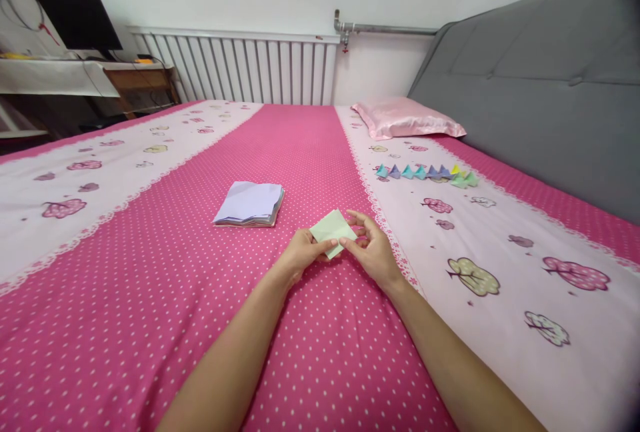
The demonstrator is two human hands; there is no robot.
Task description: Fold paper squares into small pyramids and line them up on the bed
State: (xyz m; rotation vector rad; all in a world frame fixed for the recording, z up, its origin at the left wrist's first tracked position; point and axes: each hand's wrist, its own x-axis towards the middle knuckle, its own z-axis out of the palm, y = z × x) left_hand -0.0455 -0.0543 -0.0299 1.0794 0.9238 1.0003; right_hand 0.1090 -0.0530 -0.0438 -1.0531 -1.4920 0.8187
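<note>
A pale green paper square (331, 229) is held just above the pink dotted bedsheet (200, 299). My left hand (303, 253) pinches its near left edge. My right hand (373, 249) grips its right side with thumb and fingers closed on it. To the left of my hands lies a stack of pale lilac paper sheets (250, 204). Further right a row of small folded paper shapes (427, 173) in teal, purple, yellow and green sits on the sheet's white strip.
A pink satin pillow (407, 119) lies at the bed's head beside the grey padded headboard (540, 99). A white radiator (240, 65) lines the far wall. A desk with a dark monitor (80, 19) stands at the far left.
</note>
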